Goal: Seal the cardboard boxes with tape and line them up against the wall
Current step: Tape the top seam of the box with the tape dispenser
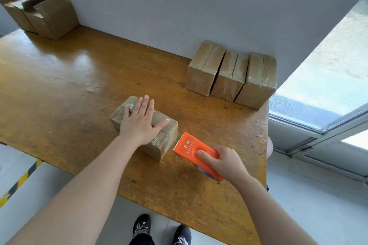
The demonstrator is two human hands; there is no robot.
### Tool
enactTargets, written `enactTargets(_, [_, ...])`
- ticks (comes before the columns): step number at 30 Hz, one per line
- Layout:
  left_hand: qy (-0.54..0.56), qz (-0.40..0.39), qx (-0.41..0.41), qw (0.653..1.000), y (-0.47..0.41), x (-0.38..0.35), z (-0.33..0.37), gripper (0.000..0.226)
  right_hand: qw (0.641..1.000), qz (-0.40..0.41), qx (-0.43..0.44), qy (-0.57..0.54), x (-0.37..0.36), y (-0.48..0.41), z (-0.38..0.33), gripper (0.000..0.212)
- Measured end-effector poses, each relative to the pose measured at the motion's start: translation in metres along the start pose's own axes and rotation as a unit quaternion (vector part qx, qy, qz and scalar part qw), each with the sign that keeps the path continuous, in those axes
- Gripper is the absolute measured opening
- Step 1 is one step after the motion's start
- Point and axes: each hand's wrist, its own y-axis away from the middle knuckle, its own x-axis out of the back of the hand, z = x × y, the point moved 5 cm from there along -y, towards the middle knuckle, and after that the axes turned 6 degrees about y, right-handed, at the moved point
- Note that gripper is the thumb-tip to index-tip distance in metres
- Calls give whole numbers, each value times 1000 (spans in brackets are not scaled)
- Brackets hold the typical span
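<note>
Wooden table fills most of my view, with a grey wall behind it. Three sealed boxes stand touching side by side against the wall on the right, tape showing over their top seams. I judge that part done.

At the far left corner, two open boxes sit together with flaps up, untaped as far as I can tell. Nearer me, well apart from the row, a single box lies on the table. Glossy tape shows at its far end, but the hand covers the seam, so I cannot tell whether the strip runs the whole length. I reckon the job is about half way — this one wants finishing and moving to the row, then the two open ones.

Left hand lies flat on top of that box, fingers straight and spread, pressing down. Right hand grips the orange tape dispenser, fingers curled round it, its toothed edge just beside the box's near end.

My count — six boxes, one dispenser, two hands.
</note>
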Motion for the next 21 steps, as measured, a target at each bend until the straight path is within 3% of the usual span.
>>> enactTargets(14, [-4,-4,3,1000,2,0,0,94,992,-85,-44,85,5,-11,-28,61])
enactTargets(21, [-6,10,2,1000,3,0,1,92,976,-72,-70,195,18,-23,-75,51])
